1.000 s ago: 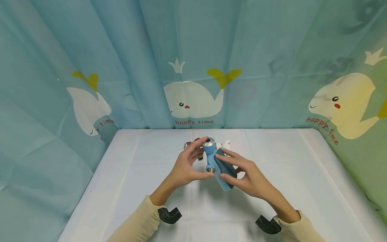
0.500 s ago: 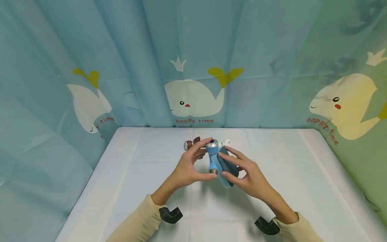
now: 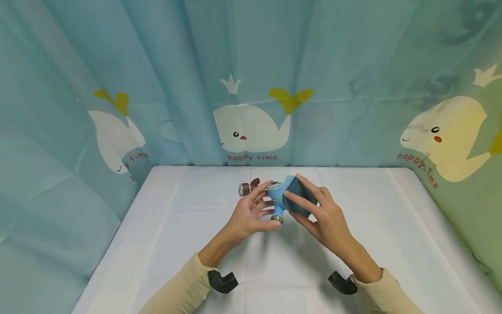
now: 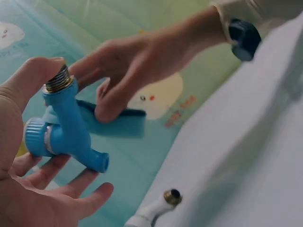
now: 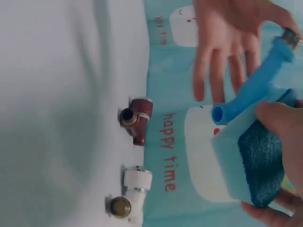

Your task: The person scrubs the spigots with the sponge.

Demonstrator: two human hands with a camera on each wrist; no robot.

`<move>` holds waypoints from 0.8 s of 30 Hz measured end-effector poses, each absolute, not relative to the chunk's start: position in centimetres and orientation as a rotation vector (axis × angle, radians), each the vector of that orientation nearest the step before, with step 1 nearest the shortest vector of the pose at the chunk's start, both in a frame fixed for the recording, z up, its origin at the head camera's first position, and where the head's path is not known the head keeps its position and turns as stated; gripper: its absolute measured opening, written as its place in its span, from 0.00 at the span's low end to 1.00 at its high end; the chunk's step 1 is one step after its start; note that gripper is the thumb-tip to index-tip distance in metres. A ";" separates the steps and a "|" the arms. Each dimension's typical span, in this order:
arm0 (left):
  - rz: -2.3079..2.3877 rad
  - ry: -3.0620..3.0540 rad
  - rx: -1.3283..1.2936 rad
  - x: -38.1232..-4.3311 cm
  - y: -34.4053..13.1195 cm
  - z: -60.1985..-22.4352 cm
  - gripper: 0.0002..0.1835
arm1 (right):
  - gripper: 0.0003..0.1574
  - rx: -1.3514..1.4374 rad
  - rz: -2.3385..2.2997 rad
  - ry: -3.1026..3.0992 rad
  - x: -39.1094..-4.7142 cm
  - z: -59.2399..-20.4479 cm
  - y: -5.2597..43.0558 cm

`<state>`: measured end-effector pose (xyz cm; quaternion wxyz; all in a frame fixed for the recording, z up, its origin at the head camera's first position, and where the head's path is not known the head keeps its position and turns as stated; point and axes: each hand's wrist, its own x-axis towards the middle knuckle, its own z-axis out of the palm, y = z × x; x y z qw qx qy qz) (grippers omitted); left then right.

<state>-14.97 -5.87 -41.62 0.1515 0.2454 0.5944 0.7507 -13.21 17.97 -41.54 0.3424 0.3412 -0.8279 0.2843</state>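
My left hand [image 3: 249, 217] holds a blue plastic tap [image 4: 71, 120] above the table, thumb pressed on its threaded metal end and fingertips at the ribbed knob. In the left wrist view, the tap's threaded end points up and its spout points down to the right. My right hand [image 3: 331, 220] grips a sponge [image 5: 260, 163], pale blue on one layer and dark blue on the other. The sponge's pale side lies against the tap's body, covering part of it in the head view. In the right wrist view, the tap's spout opening shows beside the sponge.
Behind my left hand, a brown tap [image 3: 245, 189] lies on the white-covered table [image 3: 188, 244]. A white tap [image 5: 137, 182] lies near it at the back, hidden in the head view. A blue-green whale-print curtain [image 3: 333, 65] hangs behind the table.
My right hand has moved the sponge up along the tap, from its lower side to near the knob, and turned it. The left hand keeps its hold, with the tap slightly tilted.
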 end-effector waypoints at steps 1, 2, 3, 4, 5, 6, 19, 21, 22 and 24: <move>2.161 1.699 0.684 -14.9 -5.9 -41.7 0.56 | 0.27 0.882 0.755 -2.140 -13.2 -41.7 17.9; 2.163 1.697 0.671 -14.9 -5.9 -41.7 0.56 | 0.27 0.889 0.767 -2.130 -13.1 -41.8 17.9; 2.164 1.698 0.666 -14.9 -5.9 -41.7 0.56 | 0.26 0.904 0.771 -2.117 -13.1 -41.9 17.8; 2.161 1.698 0.668 -14.9 -5.9 -41.7 0.56 | 0.26 0.920 0.763 -2.107 -13.1 -41.9 17.7; 2.155 1.700 0.670 -14.9 -5.9 -41.8 0.56 | 0.25 0.933 0.746 -2.107 -13.0 -42.0 17.7; 2.151 1.703 0.670 -14.9 -5.9 -41.8 0.56 | 0.24 0.941 0.720 -2.116 -13.1 -41.9 17.7; 2.163 1.721 0.660 -15.2 -6.3 -42.0 0.60 | 0.26 0.920 0.602 -2.180 -14.0 -41.6 18.4; 2.153 1.755 0.694 -15.2 -6.3 -41.9 0.59 | 0.27 0.886 0.671 -2.160 -14.1 -41.5 18.4; 2.142 1.776 0.711 -15.2 -6.3 -41.8 0.57 | 0.27 0.888 0.706 -2.141 -14.0 -41.4 18.3; 2.121 1.803 0.752 -15.2 -6.3 -41.7 0.55 | 0.28 0.902 0.752 -2.107 -13.9 -41.3 18.0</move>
